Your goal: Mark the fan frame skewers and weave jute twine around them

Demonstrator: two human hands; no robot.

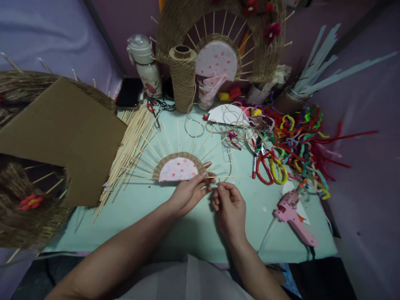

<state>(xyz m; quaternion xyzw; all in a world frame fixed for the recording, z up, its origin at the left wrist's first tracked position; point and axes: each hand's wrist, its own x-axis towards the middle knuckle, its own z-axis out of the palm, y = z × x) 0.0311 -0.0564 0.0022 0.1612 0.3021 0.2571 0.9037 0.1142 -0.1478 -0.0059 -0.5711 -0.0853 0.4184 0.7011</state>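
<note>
A half-round fan frame of thin wooden sticks lies in front of me, its pink dotted centre bordered by woven jute twine. My left hand is closed on its right corner, thumb on top, near the lowest right-hand stick. Just to the right, my right hand pinches a thin strand of twine between thumb and fingers. The strand runs up past the sticks toward loose loops. A tall spool of jute twine stands behind the frame.
Bundled sticks and brown cardboard lie left. Red-handled scissors, colourful pipe cleaners and a pink glue gun sit right. Behind stand a bottle, a larger woven fan and a holder of white glue sticks.
</note>
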